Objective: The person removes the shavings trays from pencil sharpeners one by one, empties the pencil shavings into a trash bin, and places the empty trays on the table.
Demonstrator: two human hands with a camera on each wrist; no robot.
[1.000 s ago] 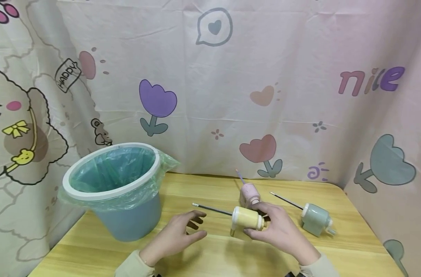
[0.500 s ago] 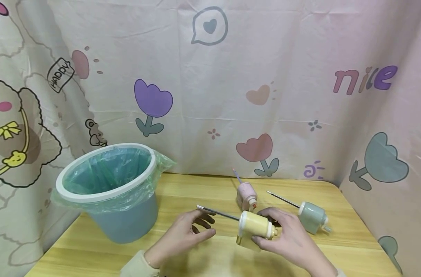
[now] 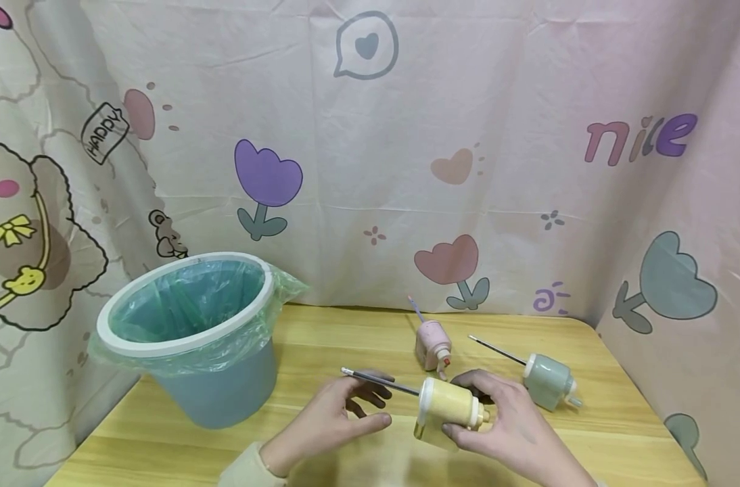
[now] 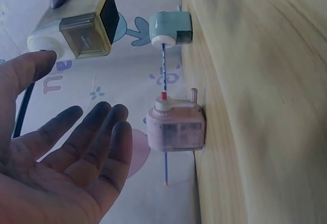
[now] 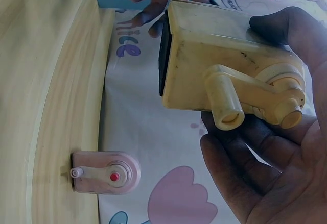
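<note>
My right hand (image 3: pixel 509 414) holds a yellow hand-crank pencil sharpener (image 3: pixel 449 402) above the table, thumb on one side and fingers on the other. Its crank (image 5: pixel 225 99) faces the right wrist camera, and a clear shavings window (image 4: pixel 86 35) shows in the left wrist view. A dark pencil (image 3: pixel 385 382) with a pale end sticks out of its front, pointing left. My left hand (image 3: pixel 336 416) is beside that pencil, fingers spread and relaxed, with dark smudges on the fingertips. Whether the left thumb touches the pencil or sharpener, I cannot tell.
Behind stands a pink sharpener (image 3: pixel 433 338) with a purple pencil (image 3: pixel 416 308). A grey-green sharpener (image 3: pixel 548 382) with a dark pencil (image 3: pixel 498 350) stands at right. At left is a blue bin (image 3: pixel 224 385) with a green liner, on the wooden table (image 3: pixel 333 331). A patterned curtain (image 3: pixel 345 155) hangs around.
My right hand has lifted the yellow sharpener and brought it slightly closer and to the right. The left hand has shifted right, toward the pencil. The view has turned a little.
</note>
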